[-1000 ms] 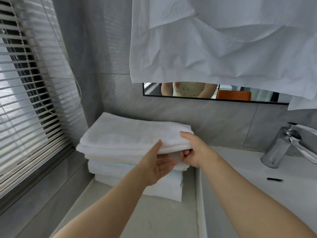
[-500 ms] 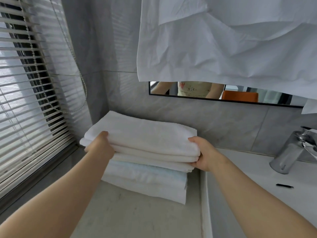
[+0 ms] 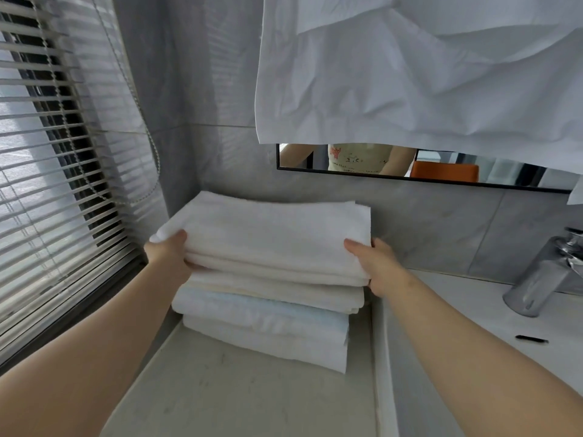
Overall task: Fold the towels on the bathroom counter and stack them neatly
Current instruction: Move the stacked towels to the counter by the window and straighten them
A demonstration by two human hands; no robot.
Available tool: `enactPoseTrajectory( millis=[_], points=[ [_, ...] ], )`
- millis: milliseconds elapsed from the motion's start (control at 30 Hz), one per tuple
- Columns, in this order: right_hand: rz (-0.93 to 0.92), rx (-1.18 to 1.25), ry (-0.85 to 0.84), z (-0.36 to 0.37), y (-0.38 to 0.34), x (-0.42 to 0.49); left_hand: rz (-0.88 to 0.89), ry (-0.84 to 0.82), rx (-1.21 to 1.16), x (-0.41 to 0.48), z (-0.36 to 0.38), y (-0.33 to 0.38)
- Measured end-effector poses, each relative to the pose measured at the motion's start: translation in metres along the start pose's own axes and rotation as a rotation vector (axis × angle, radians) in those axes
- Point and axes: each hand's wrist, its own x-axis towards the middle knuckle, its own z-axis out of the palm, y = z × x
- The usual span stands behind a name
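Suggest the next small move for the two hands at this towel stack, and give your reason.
Probably shift the top folded towel toward the window, then let go. The left hand and right hand grip its two ends, thumbs on top, and its right edge overhangs the lower towels in the stack, so the sides are not yet flush.
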Motion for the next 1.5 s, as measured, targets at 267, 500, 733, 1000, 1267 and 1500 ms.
enactPoseTrajectory(
  millis=[267,500,733,1000,1267,1500],
  points=[
    [0.212,0.061,-0.039,-0.009,0.015,-0.008,-0.066,0.007,0.030,0.011,0.000,-0.010],
    [0.233,0.017,-0.048,-0.016,0.011,-0.016,-0.036,0.021,0.008,0.012,-0.003,-0.009],
    [0.308,-0.081,-0.057,-0.019,0.022,-0.026,-0.140,-0.026,0.047,0.016,-0.015,-0.013],
    [0.386,-0.148,-0.114,-0.029,0.022,-0.041,0.040,0.159,0.417,0.022,-0.018,-0.029],
    [0.309,0.092,-0.078,-0.025,0.019,-0.043,-0.236,0.073,0.088,-0.013,-0.010,-0.034],
    [0.346,0.130,-0.090,-0.019,0.017,-0.040,-0.371,-0.069,0.068,-0.027,-0.003,-0.033]
  ],
)
